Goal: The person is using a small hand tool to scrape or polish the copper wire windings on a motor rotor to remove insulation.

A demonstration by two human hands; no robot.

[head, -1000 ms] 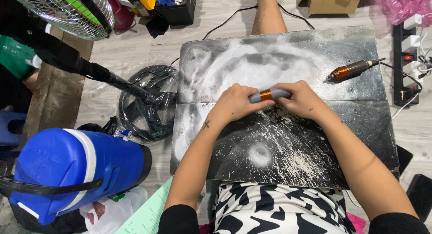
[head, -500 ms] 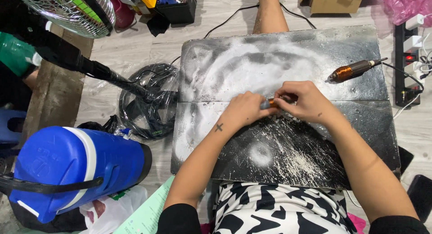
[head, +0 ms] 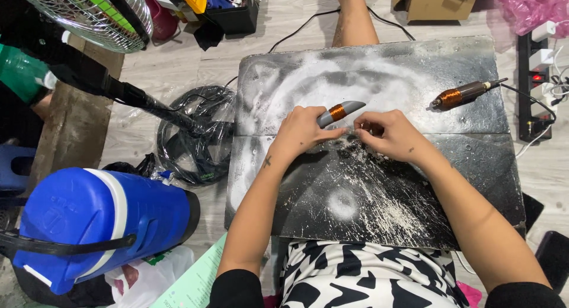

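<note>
Two hands meet near the middle of the dusty black board, which lies across the person's lap. Left hand is closed around a grey tool with an orange band, its tip pointing toward the far edge. Right hand has fingers curled and pinched just beside that tool; what they pinch is too small to tell. Near the board's far right corner rests a copper-coloured rotary tool, corded. Left of the board stands a blue jug.

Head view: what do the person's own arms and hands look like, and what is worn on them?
Both hands are bare: no gloves or rings show. The left hand has a small dark cross-shaped mark near the wrist; the right hand has small dark marks on its back. Forearms bare; black sleeves end near the elbows.
</note>
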